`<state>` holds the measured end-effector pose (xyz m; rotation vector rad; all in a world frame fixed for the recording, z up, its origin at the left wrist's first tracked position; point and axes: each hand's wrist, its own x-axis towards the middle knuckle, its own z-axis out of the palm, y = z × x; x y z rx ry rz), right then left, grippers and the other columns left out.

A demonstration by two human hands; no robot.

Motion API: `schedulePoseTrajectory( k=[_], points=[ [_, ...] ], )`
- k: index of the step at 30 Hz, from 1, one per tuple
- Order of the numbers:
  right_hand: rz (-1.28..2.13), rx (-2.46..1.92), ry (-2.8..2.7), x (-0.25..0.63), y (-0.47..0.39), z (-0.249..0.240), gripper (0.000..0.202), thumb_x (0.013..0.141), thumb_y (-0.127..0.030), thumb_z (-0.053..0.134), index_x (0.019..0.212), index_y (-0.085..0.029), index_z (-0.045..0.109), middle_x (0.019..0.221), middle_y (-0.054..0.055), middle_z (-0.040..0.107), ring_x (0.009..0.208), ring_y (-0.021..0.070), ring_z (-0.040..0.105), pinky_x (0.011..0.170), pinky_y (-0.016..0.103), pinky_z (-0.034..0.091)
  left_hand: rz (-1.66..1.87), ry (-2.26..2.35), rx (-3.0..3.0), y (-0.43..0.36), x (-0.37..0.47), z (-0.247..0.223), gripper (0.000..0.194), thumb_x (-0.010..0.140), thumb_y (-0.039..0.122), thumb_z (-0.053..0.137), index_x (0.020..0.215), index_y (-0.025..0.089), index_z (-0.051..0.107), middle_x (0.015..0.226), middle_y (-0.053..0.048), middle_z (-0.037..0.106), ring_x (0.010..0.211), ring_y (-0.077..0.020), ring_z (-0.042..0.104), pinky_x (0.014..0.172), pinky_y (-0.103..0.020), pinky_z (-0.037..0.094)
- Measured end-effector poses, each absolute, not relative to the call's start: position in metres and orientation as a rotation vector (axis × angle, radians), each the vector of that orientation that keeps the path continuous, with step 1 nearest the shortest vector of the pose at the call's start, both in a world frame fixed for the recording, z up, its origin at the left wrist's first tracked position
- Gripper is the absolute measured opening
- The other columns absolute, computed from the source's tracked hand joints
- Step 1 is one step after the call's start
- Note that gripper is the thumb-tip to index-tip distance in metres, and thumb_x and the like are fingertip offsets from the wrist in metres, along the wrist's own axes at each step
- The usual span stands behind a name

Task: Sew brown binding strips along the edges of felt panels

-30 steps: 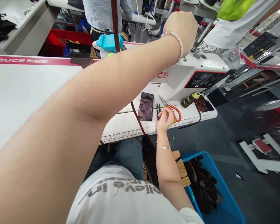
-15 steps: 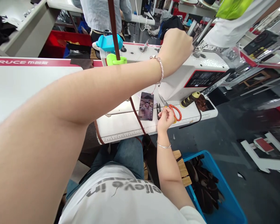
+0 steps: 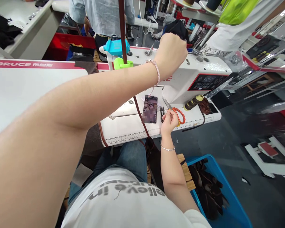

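My left hand [image 3: 173,54] is raised over the white sewing machine [image 3: 204,65], its back to me and its fingers bent out of sight. My right hand [image 3: 170,121] rests at the machine bed's front edge, fingers curled together; anything inside is hidden. Beside it lie orange-handled scissors [image 3: 179,115] and small black snips [image 3: 162,112]. To their left is a phone [image 3: 149,109] with a lit screen. A dark brown strap [image 3: 139,111] crosses the bed left of the phone, and a similar strip [image 3: 122,30] rises past my left forearm.
A yellow-and-black thread cone [image 3: 193,103] stands on the bed's right part. Blue and green plastic pieces [image 3: 117,47] sit at the machine's left end. A blue bin [image 3: 219,167] holds dark pieces at lower right. Another person [image 3: 99,17] is behind the machine.
My left hand has moved left and slightly down over the machine. The view has shifted a little. My right hand keeps its place beside the scissors.
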<state>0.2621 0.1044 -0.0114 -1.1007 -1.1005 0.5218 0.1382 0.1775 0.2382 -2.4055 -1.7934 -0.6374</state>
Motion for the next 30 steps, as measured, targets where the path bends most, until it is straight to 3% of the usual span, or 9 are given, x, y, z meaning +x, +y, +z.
schedulePoseTrajectory(
  k=[3,6,9,12,15,19,23,27,30],
  points=[
    [0.524,-1.123,-1.112,0.263,0.103,-0.01,0.018,0.087,-0.035,0.051,0.085,-0.018,0.058,0.057,-0.003,0.051,0.053,0.0122,0.053,0.054,0.026,0.047,-0.405,-1.712,-2.296,0.178,0.136,0.242,0.036,0.088,-0.006,0.034,0.102,0.002,0.066,0.102,-0.017,0.064,0.103,-0.0261,0.057,0.083,-0.041,0.037],
    [0.54,-1.163,-1.143,0.265,0.103,-0.007,0.02,0.087,-0.036,0.051,0.086,-0.017,0.058,0.057,-0.002,0.052,0.052,0.0135,0.053,0.054,0.028,0.047,-0.448,-1.697,-2.239,0.166,0.136,0.249,0.027,0.085,-0.004,0.043,0.091,0.005,0.068,0.087,-0.015,0.066,0.09,-0.0264,0.062,0.072,-0.036,0.04],
    [0.551,-1.194,-1.171,0.266,0.103,-0.006,0.021,0.088,-0.036,0.049,0.089,-0.017,0.058,0.059,-0.001,0.053,0.054,0.0148,0.054,0.056,0.029,0.048,-0.542,-1.613,-2.208,0.121,0.126,0.247,0.021,0.085,0.001,0.046,0.093,0.009,0.064,0.081,-0.013,0.064,0.08,-0.0243,0.063,0.064,-0.03,0.039],
    [0.537,-1.219,-1.201,0.265,0.102,-0.005,0.022,0.089,-0.036,0.048,0.09,-0.017,0.058,0.062,0.001,0.056,0.057,0.016,0.055,0.058,0.03,0.049,-0.623,-1.382,-2.429,0.047,0.092,0.223,0.017,0.084,0.006,0.046,0.086,0.016,0.06,0.068,-0.005,0.06,0.059,-0.0194,0.058,0.051,-0.027,0.033],
    [0.532,-1.211,-1.228,0.266,0.101,0.007,0.023,0.088,-0.036,0.048,0.09,-0.016,0.059,0.065,0.003,0.058,0.06,0.0171,0.058,0.059,0.03,0.05,-0.946,-1.36,-2.635,-0.026,0.032,0.179,0.017,0.093,0.02,0.044,0.096,0.022,0.06,0.072,-0.001,0.064,0.062,-0.0152,0.06,0.056,-0.024,0.042],
    [0.297,-1.194,-1.337,0.277,0.115,0.064,0.021,0.085,-0.034,0.052,0.09,-0.017,0.062,0.072,0.005,0.064,0.067,0.0191,0.061,0.066,0.033,0.051,-1.335,-1.926,-2.253,-0.085,-0.054,0.102,0.014,0.088,0.037,0.053,0.09,0.026,0.063,0.071,0.004,0.066,0.053,-0.0095,0.058,0.052,-0.017,0.044],
    [-0.15,-1.087,-1.7,0.281,0.155,0.154,0.024,0.084,-0.022,0.046,0.097,-0.017,0.066,0.09,0.009,0.07,0.08,0.0224,0.064,0.078,0.037,0.051,-1.308,-2.628,-1.595,-0.115,-0.101,0.043,0.028,0.077,0.051,0.055,0.086,0.027,0.065,0.064,0.004,0.063,0.051,-0.0116,0.058,0.047,-0.018,0.043],
    [-0.272,-1.096,-2.088,0.266,0.203,0.212,0.048,0.069,-0.006,0.043,0.112,-0.016,0.064,0.114,0.011,0.067,0.107,0.0271,0.059,0.095,0.044,0.046,-1.305,-2.87,-1.375,-0.126,-0.106,0.027,0.035,0.072,0.055,0.053,0.089,0.026,0.065,0.068,0.003,0.064,0.054,-0.0126,0.059,0.049,-0.02,0.044],
    [-0.301,-1.15,-2.247,0.252,0.22,0.223,0.058,0.063,-0.002,0.041,0.116,-0.013,0.063,0.114,0.012,0.068,0.11,0.0285,0.057,0.097,0.045,0.044,-1.416,-2.871,-1.424,-0.127,-0.104,0.028,0.036,0.069,0.055,0.052,0.085,0.025,0.065,0.066,0.003,0.062,0.054,-0.0121,0.06,0.051,-0.02,0.044]
  ],
)
